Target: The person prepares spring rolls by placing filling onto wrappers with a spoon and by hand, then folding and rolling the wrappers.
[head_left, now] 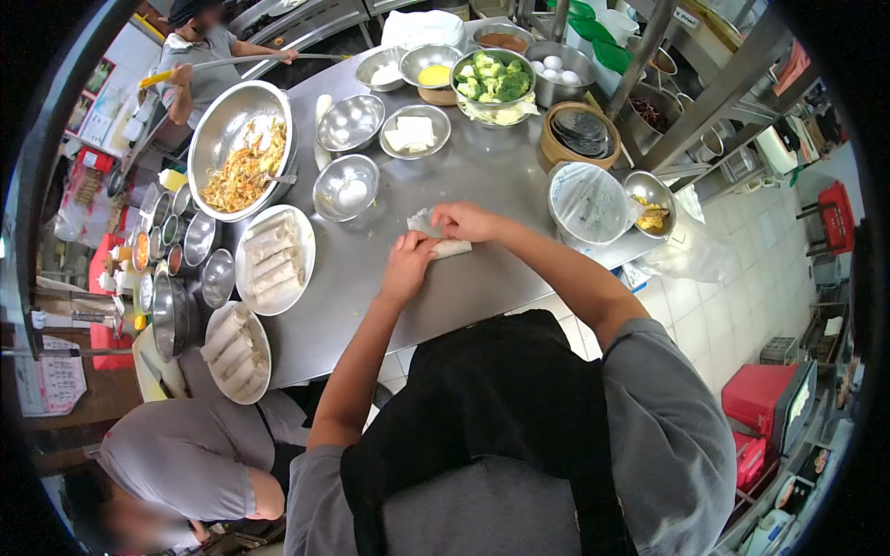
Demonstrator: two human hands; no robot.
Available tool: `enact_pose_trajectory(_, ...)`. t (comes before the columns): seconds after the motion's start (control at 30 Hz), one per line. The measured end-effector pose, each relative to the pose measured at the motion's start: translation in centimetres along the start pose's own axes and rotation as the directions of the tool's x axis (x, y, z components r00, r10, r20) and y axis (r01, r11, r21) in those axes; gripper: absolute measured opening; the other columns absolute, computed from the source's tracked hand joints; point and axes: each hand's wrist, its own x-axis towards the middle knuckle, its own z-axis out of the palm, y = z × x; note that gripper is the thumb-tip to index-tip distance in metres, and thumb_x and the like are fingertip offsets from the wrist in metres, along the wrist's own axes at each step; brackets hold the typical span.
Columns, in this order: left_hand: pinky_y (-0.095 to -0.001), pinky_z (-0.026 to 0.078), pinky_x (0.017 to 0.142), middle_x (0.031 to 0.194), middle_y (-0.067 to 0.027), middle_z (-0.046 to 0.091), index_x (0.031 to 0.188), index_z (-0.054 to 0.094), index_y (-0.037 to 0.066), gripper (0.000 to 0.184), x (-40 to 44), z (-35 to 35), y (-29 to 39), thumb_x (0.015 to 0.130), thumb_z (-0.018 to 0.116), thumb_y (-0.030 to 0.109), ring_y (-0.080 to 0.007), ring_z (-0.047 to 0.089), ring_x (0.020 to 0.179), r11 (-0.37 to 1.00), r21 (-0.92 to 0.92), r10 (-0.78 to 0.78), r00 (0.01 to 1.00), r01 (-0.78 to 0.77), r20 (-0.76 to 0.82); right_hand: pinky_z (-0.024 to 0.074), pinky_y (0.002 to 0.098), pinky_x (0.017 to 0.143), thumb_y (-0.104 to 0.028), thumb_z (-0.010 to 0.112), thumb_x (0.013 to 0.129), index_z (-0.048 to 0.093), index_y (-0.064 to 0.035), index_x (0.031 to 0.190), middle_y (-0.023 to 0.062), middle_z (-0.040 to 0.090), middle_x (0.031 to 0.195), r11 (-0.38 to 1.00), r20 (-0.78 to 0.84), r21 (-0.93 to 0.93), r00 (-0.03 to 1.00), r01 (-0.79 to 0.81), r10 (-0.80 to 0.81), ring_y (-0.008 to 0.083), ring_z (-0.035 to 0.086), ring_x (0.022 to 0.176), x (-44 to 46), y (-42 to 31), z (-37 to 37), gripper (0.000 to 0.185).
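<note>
On the steel table in front of me lies a partly rolled spring roll, its pale wrapper still loose at the far side. My left hand has its fingers closed over the roll's left end. Just above the roll, my right hand is closed with fingertips down at the wrapper's loose edge. To the left, a white oval plate carries several finished spring rolls. A second plate nearer me holds more of them. A large steel bowl contains shredded vegetable filling with a utensil in it.
Steel bowls stand beyond my hands, one with white blocks, another with broccoli. A rolling pin lies behind. At right stand a plastic-covered tub and a bamboo steamer. Co-workers are at far left and near left.
</note>
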Motion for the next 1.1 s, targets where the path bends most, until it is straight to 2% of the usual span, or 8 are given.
enact_pose_trajectory(0.1, -0.0425, 0.044, 0.095, 0.113, -0.0102, 0.059, 0.119, 0.067, 0.009, 0.029, 0.2, 0.0, -0.6, 0.092, 0.063, 0.019, -0.0317, 0.055, 0.107, 0.999, -0.04, 0.0, 1.0, 0.001, 0.031, 0.051, 0.0387, 0.08, -0.011, 0.065, 0.09, 0.06, -0.0051, 0.115, 0.0132, 0.066, 0.098, 0.954, -0.175, -0.209, 0.952, 0.213, -0.25, 0.0292, 0.065, 0.093, -0.9, -0.4, 0.5, 0.027)
enact_pose_trajectory(0.3, -0.0417, 0.046, 0.093, 0.112, -0.0121, 0.059, 0.119, 0.066, 0.005, 0.03, 0.8, 0.8, -2.4, 0.093, 0.063, 0.02, -0.0332, 0.056, 0.105, 0.997, -0.074, 0.029, 0.997, -0.024, 0.068, 0.0438, 0.0438, 0.098, -0.022, 0.073, 0.084, 0.058, -0.0089, 0.125, 0.0106, 0.059, 0.118, 0.766, -0.054, -0.623, 0.969, 0.157, -0.242, 0.0289, 0.055, 0.118, -5.4, -4.9, 1.9, 0.046)
enact_pose_trajectory(0.47, -0.0428, 0.047, 0.093, 0.116, -0.0129, 0.06, 0.12, 0.064, 0.006, 0.031, 1.2, 0.7, -3.1, 0.093, 0.063, 0.021, -0.0342, 0.058, 0.108, 0.953, -0.286, -0.073, 0.991, 0.103, 0.113, 0.0448, 0.043, 0.098, -0.024, 0.072, 0.085, 0.057, -0.0117, 0.132, 0.0086, 0.06, 0.117, 0.745, -0.077, -0.65, 0.963, 0.148, -0.258, 0.0288, 0.056, 0.115, -5.1, -2.6, 3.2, 0.051)
enact_pose_trajectory(0.57, -0.043, 0.048, 0.094, 0.117, -0.0128, 0.061, 0.122, 0.062, 0.007, 0.035, 0.9, 0.0, -2.4, 0.091, 0.067, 0.021, -0.0338, 0.058, 0.111, 0.965, -0.261, -0.045, 0.998, 0.032, -0.045, 0.0452, 0.0432, 0.098, -0.023, 0.071, 0.084, 0.058, -0.0115, 0.131, 0.0092, 0.06, 0.116, 0.77, -0.075, -0.621, 0.966, 0.148, -0.247, 0.0294, 0.056, 0.115, -4.9, -2.3, 3.0, 0.05)
enact_pose_trajectory(0.67, -0.0435, 0.048, 0.095, 0.119, -0.012, 0.061, 0.123, 0.062, 0.009, 0.039, -0.2, -1.3, -0.9, 0.087, 0.071, 0.019, -0.0344, 0.058, 0.111, 0.994, 0.001, 0.107, 0.993, -0.107, -0.046, 0.0455, 0.0432, 0.098, -0.022, 0.072, 0.084, 0.059, -0.0112, 0.13, 0.01, 0.06, 0.115, 0.794, -0.037, -0.582, 0.97, 0.174, -0.239, 0.0303, 0.056, 0.114, -4.1, -1.6, 2.6, 0.049)
enact_pose_trajectory(0.9, -0.0441, 0.047, 0.096, 0.12, -0.0107, 0.062, 0.121, 0.063, 0.008, 0.042, -0.4, 0.1, -1.2, 0.082, 0.074, 0.018, -0.0338, 0.058, 0.111, 0.996, -0.075, 0.038, 0.997, -0.044, -0.074, 0.0449, 0.043, 0.097, -0.023, 0.074, 0.082, 0.059, -0.0114, 0.13, 0.0086, 0.056, 0.117, 0.83, -0.092, -0.518, 0.952, 0.205, -0.293, 0.0285, 0.052, 0.115, -4.5, -2.6, 2.1, 0.051)
enact_pose_trajectory(1.0, -0.0445, 0.048, 0.094, 0.118, -0.0124, 0.063, 0.12, 0.064, 0.007, 0.043, -0.2, 0.2, -1.6, 0.08, 0.076, 0.018, -0.0356, 0.059, 0.109, 0.99, -0.132, 0.035, 0.998, -0.042, -0.054, 0.0432, 0.0406, 0.097, -0.023, 0.078, 0.076, 0.058, -0.0093, 0.126, 0.0081, 0.056, 0.113, 0.762, -0.192, -0.637, 0.933, 0.116, -0.303, 0.0284, 0.053, 0.113, -5.7, -5.1, 2.0, 0.055)
enact_pose_trajectory(1.1, -0.0449, 0.048, 0.093, 0.117, -0.013, 0.062, 0.119, 0.065, 0.006, 0.042, 0.4, 0.4, -2.6, 0.08, 0.077, 0.017, -0.0358, 0.059, 0.109, 0.977, -0.211, 0.018, 1.0, -0.017, 0.0, 0.0437, 0.0398, 0.095, -0.022, 0.076, 0.077, 0.058, -0.0101, 0.126, 0.0074, 0.056, 0.112, 0.67, -0.087, -0.727, 0.948, 0.15, -0.306, 0.0272, 0.054, 0.112, -5.4, -3.9, 2.6, 0.053)
